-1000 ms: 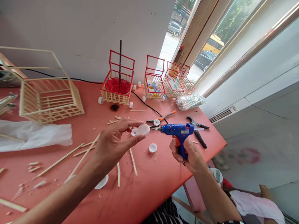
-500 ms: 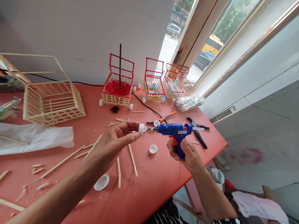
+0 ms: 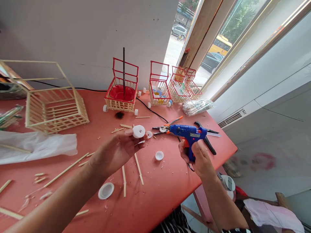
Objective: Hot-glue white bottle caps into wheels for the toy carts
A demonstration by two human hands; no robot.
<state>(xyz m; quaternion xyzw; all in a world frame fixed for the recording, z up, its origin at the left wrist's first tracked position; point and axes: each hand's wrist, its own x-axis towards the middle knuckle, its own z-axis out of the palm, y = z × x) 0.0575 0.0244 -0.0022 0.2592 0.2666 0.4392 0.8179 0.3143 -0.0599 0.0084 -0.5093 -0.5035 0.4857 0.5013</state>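
Glue gun (image 3: 186,132) withdrawn | right grip (image 3: 201,158) clasps it | left grip (image 3: 120,147) pinches cap (image 3: 138,131), gap between

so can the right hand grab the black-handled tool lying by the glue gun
Probably not: the right hand is wrapped around the glue gun, though the black-handled tool lies close by.

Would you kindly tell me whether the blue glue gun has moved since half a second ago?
Yes: the blue glue gun has shifted slightly rightward in the picture, judged against the black tool.

Above the table (image 3: 150,194), the person's left hand (image 3: 121,145) holds 1 pierced cap (image 3: 136,132); the right hand (image 3: 201,158) grips 1 glue gun (image 3: 186,132).
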